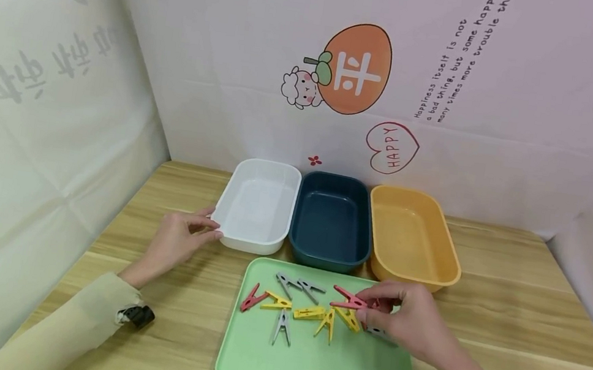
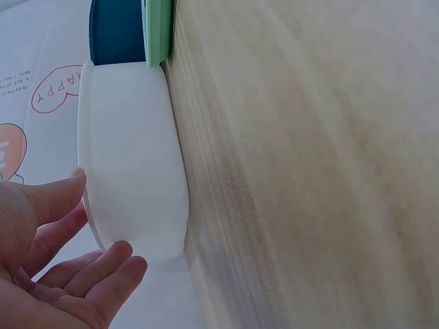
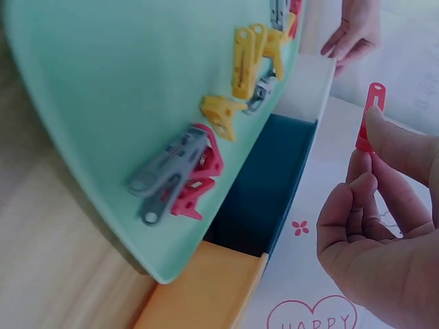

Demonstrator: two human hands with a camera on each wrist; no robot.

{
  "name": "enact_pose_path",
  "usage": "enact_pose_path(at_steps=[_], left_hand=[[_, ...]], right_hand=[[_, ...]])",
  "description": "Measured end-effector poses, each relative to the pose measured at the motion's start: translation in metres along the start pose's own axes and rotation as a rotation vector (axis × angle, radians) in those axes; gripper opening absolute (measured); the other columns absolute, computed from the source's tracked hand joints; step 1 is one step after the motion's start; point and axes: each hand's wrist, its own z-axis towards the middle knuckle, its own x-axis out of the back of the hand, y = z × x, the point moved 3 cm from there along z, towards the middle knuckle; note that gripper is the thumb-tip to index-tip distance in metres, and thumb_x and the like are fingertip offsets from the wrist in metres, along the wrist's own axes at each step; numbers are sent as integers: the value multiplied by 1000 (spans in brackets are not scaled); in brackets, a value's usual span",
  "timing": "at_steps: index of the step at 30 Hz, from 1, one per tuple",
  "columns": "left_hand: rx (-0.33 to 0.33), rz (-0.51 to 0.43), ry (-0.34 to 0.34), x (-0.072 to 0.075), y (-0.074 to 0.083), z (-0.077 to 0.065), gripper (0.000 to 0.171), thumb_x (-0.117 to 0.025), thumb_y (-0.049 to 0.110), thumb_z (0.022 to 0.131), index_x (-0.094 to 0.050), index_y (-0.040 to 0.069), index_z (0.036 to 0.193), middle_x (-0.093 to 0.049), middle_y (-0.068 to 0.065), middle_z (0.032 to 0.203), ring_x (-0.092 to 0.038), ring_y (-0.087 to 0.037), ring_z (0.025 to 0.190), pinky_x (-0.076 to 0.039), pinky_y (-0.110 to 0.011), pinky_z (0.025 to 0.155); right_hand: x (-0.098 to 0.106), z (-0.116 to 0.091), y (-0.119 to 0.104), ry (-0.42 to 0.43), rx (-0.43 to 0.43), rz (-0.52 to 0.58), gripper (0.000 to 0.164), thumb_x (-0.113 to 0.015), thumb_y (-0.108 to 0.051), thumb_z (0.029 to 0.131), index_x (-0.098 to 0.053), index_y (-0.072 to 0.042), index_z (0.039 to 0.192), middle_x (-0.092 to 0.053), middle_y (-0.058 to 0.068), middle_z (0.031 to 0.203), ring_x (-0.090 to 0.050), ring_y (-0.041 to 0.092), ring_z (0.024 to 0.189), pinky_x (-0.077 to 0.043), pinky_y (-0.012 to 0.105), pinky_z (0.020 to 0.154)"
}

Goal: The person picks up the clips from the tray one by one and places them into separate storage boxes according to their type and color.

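Note:
My right hand (image 1: 410, 316) pinches a red clothespin (image 3: 372, 116) between thumb and fingertips, held up above the green tray (image 1: 318, 367). My left hand (image 1: 178, 241) grips the near left corner of a white bin (image 2: 130, 144), thumb at its rim and fingers bent around the wall. On the tray lie several yellow clothespins (image 1: 310, 313), several grey ones (image 1: 283, 326), and a red clothespin (image 1: 253, 297) at the left. Other red clothespins (image 3: 192, 199) lie by a grey clothespin (image 3: 171, 171) near the tray's right side, partly hidden by my right hand in the head view.
A dark blue bin (image 1: 327, 263) stands between the white bin and an orange bin (image 1: 413, 278), in a row behind the tray. All stand on a wood-grain table (image 1: 173, 330). A printed white cloth (image 1: 232, 78) hangs behind and on both sides.

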Motion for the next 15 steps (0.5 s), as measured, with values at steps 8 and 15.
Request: enact_pose_path(at_steps=[8,15], left_hand=[[19,-9,-4,0,0,1,15,-85,7,90,-82,-3,101,-62,-26,139,-64,-39,126,-57,-42,94],[3,11,1,1,-1,2,16,-86,8,90,-82,-3,101,-63,-26,137,-65,-40,123,-58,-44,92]], right_hand=[[7,23,-7,-9,-35,-35,15,-91,-11,84,-85,-16,97,-71,-5,80,-54,22,65,-42,26,51],[11,46,-16,-18,24,-27,14,-88,-8,87,-85,-10,100,-69,-2,78,-54,22,64,-42,25,52]])
